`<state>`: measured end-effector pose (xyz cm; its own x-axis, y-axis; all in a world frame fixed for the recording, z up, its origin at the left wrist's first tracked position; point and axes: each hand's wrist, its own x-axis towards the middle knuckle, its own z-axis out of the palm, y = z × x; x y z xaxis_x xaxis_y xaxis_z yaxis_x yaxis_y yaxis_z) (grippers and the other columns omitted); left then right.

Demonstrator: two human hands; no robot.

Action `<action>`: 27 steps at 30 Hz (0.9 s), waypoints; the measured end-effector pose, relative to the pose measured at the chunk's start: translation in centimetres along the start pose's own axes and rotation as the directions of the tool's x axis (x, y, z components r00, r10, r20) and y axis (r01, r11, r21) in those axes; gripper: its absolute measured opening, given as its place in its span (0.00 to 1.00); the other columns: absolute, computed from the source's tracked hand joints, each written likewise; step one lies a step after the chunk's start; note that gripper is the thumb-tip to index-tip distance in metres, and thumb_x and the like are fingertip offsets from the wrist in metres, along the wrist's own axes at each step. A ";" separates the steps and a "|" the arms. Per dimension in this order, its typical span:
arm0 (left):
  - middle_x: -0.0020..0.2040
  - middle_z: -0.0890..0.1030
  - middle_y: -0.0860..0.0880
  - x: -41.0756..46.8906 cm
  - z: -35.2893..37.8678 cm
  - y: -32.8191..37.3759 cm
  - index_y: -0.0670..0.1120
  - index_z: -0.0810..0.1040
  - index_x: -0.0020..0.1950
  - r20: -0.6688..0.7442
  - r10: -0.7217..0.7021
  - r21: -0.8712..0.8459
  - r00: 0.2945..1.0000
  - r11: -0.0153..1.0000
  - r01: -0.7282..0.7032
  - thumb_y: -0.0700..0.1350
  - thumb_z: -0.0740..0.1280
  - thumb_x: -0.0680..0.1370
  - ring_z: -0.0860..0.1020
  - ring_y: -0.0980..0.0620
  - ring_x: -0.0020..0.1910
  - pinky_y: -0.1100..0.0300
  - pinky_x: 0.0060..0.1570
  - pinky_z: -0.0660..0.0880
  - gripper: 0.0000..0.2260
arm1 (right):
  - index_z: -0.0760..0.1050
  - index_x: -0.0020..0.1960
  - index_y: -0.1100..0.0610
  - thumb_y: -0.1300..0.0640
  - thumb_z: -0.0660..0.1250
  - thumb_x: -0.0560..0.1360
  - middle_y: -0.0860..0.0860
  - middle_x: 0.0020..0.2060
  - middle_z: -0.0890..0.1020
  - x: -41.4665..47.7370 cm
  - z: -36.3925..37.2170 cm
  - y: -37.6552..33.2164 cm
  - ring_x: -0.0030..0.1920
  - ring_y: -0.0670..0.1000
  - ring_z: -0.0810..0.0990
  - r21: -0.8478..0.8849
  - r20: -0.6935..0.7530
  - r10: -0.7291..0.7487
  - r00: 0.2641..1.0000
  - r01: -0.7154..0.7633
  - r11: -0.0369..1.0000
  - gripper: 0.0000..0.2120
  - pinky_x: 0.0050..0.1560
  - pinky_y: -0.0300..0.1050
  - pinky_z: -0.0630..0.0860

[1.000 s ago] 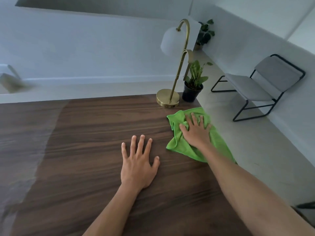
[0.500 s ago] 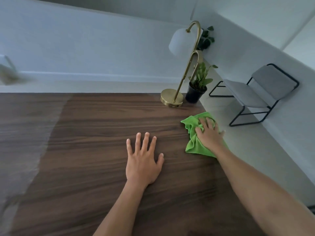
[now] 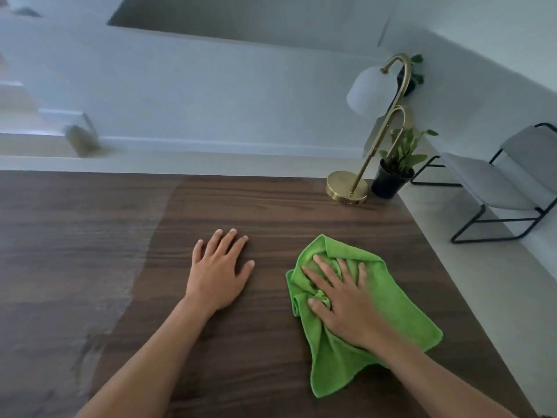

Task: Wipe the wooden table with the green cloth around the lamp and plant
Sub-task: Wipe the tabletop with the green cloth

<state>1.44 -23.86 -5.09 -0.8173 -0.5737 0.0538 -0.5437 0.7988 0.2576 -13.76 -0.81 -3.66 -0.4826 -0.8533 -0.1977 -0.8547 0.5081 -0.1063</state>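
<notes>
My right hand (image 3: 346, 303) presses flat on the crumpled green cloth (image 3: 401, 315), fingers spread and bunching its folds, on the dark wooden table (image 3: 256, 212) near the right edge. My left hand (image 3: 218, 273) lies flat and open on the bare wood to the cloth's left. The brass lamp (image 3: 348, 188) with a white shade stands at the far right corner. Beside it, right at the corner, is a small plant in a black pot (image 3: 388, 182). Cloth and hands are well short of both.
The table's right edge (image 3: 470, 285) runs diagonally, with pale floor beyond. A grey chair with a black frame (image 3: 497, 188) stands by the right wall. A lighter glare band covers the table's left part (image 3: 75, 251). Another plant (image 3: 413, 76) sits behind the lamp.
My right hand has dragged the cloth toward me and away from the lamp, and the cloth is spread out more. My left hand has stayed flat on the table.
</notes>
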 end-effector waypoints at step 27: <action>0.80 0.47 0.55 0.8 0.0 -1.4 0.56 0.50 0.79 -0.021 -0.039 -0.006 0.999 0.999 0.039 0.64 0.46 0.79 0.40 0.53 0.78 0.45 0.75 0.38 0.30 | 0.49 0.79 0.41 0.22 0.41 0.70 0.49 0.80 0.51 28.6 -5.4 -2.0 0.79 0.61 0.41 0.051 0.017 0.264 0.964 -0.265 0.963 0.42 0.69 0.77 0.40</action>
<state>1.59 -25.42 -5.38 -0.7916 -0.6078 0.0635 -0.5738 0.7750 0.2648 -26.84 -26.87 -3.88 -0.6879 -0.6868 -0.2348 -0.6857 0.7210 -0.0998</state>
